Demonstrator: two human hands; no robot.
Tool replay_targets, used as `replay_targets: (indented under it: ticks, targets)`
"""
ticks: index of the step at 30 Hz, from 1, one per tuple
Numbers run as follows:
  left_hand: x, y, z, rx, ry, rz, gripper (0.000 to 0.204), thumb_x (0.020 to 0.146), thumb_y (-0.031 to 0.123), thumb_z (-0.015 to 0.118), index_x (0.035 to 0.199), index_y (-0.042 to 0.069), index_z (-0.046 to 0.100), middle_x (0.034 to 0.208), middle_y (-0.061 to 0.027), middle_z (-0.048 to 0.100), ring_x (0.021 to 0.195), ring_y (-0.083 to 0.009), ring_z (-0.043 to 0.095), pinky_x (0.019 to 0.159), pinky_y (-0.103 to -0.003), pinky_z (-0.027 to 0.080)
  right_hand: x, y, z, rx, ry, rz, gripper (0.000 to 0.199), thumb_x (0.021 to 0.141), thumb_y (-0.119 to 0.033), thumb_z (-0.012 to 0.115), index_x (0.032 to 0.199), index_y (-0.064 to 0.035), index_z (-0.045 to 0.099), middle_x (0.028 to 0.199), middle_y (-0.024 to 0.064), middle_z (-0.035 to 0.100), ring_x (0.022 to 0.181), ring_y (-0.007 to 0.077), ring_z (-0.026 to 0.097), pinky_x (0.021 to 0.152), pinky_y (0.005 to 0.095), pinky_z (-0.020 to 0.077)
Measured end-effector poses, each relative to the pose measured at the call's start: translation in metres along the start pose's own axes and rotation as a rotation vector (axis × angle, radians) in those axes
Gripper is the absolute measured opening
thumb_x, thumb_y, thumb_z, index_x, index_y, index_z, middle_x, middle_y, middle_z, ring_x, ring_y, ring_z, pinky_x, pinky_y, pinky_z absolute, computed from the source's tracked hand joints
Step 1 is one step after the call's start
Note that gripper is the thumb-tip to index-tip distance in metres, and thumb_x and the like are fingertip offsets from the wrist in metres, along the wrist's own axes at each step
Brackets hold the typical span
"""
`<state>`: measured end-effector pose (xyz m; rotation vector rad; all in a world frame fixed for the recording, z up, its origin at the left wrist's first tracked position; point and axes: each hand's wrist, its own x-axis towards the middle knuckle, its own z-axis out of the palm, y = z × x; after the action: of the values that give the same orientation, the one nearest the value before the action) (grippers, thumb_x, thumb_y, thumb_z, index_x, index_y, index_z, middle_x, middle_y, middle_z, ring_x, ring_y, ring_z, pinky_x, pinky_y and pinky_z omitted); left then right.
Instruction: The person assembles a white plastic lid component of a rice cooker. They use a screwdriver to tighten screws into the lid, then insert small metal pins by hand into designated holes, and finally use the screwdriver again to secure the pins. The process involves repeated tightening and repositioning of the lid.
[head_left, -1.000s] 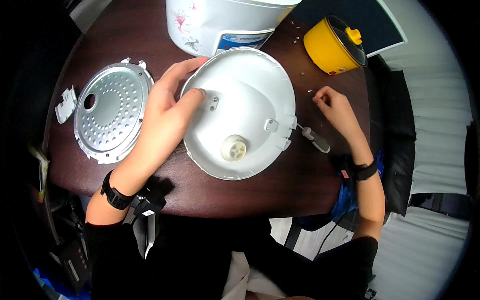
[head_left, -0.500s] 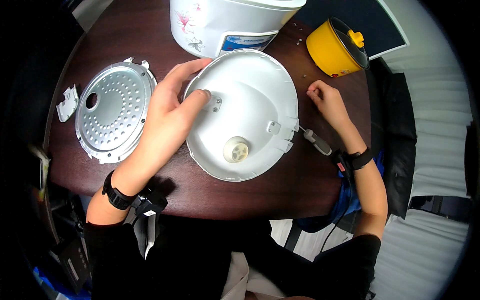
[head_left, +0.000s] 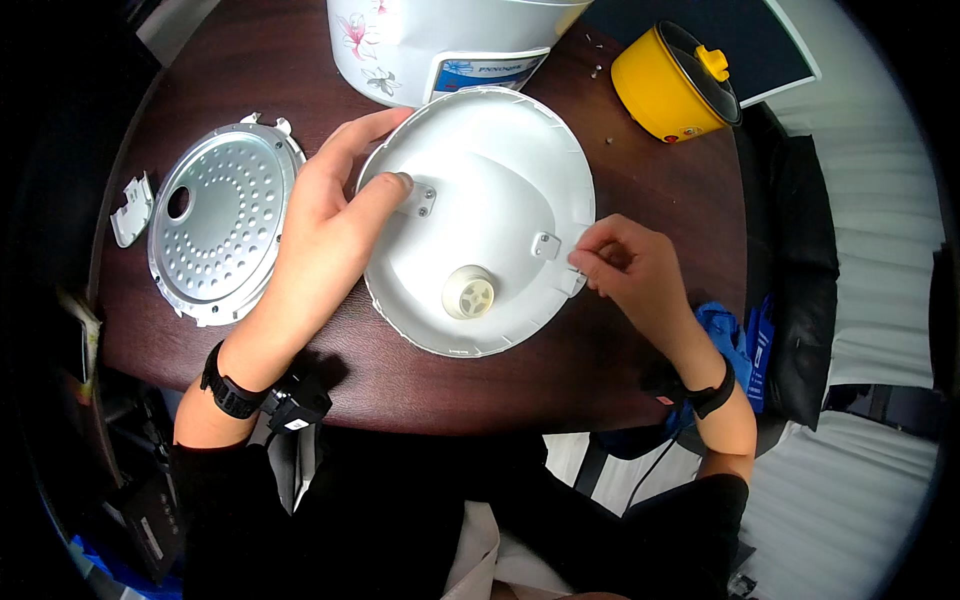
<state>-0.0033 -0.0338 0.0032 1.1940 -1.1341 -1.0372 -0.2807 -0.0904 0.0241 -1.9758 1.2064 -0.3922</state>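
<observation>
Holding the white domed cover [head_left: 500, 190] in the centre of the frame, hollow side facing the camera, with the left hand [head_left: 335, 215]: running a finger behind the upper-left rim and resting the thumb inside, right beside the two-screw bracket [head_left: 422, 201]. Meanwhile, closing thumb and fingertips of the right hand [head_left: 640, 268] in a pinch at the cover's right rim, next to the notched tab [head_left: 572, 283]; not showing clearly enough to tell whether gripping the rim itself or some tiny part.

Judging by the pose, probably handling a detail at the rim in this step, near the smaller bracket [head_left: 546, 245] at centre right, while steadying the cover from the left. Seemingly calling, for the next move, for a firm left hold, a fine fingertip grip on the right, and care around the thin notched edge.

Lying apart at the left of the frame: the dimpled metal plate [head_left: 235, 225], with a small white clip piece [head_left: 131, 212] just beyond. Standing at the top: the flower-printed white appliance body [head_left: 395, 65]; at upper right, the yellow pot [head_left: 660, 85]. Scattering small across the table [head_left: 420, 385] near that pot: a few loose screw-like bits [head_left: 597, 70], probably needing watching against rolling.
</observation>
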Motion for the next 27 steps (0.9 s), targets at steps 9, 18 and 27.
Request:
replay_targets:
  ticks: [9, 18, 27]
  targets:
    - [0.0, -0.002, 0.0, -0.014, 0.006, 0.007, 0.045, 0.086, 0.005, 0.054, 0.13, -0.005, 0.051, 0.119, -0.0126, 0.059, 0.112, -0.0174, 0.056, 0.094, -0.03, 0.045, 0.004, 0.007, 0.022, 0.032, -0.024, -0.02, 0.01, 0.087, -0.011, 0.069, 0.09, -0.0015, 0.068, 0.081, 0.0092, 0.067, 0.066, 0.0139, 0.064, 0.061, 0.0256, 0.0494]
    - [0.0, -0.002, 0.0, -0.01, 0.004, -0.004, 0.045, 0.086, 0.005, 0.055, 0.13, -0.006, 0.052, 0.118, -0.0126, 0.059, 0.111, -0.0172, 0.057, 0.094, -0.029, 0.045, 0.004, 0.002, 0.028, 0.015, 0.046, -0.039, 0.012, 0.086, -0.012, 0.071, 0.088, -0.0015, 0.066, 0.076, 0.008, 0.067, 0.062, 0.0127, 0.063, 0.058, 0.0248, 0.0487]
    - [0.001, -0.003, 0.0, -0.021, 0.008, 0.002, 0.046, 0.085, 0.005, 0.055, 0.13, -0.005, 0.052, 0.117, -0.0136, 0.061, 0.109, -0.0172, 0.058, 0.094, -0.029, 0.045, 0.011, 0.001, 0.026, 0.063, -0.06, 0.002, 0.013, 0.084, -0.012, 0.072, 0.085, -0.0013, 0.066, 0.071, 0.0074, 0.066, 0.06, 0.0114, 0.061, 0.056, 0.0233, 0.0459]
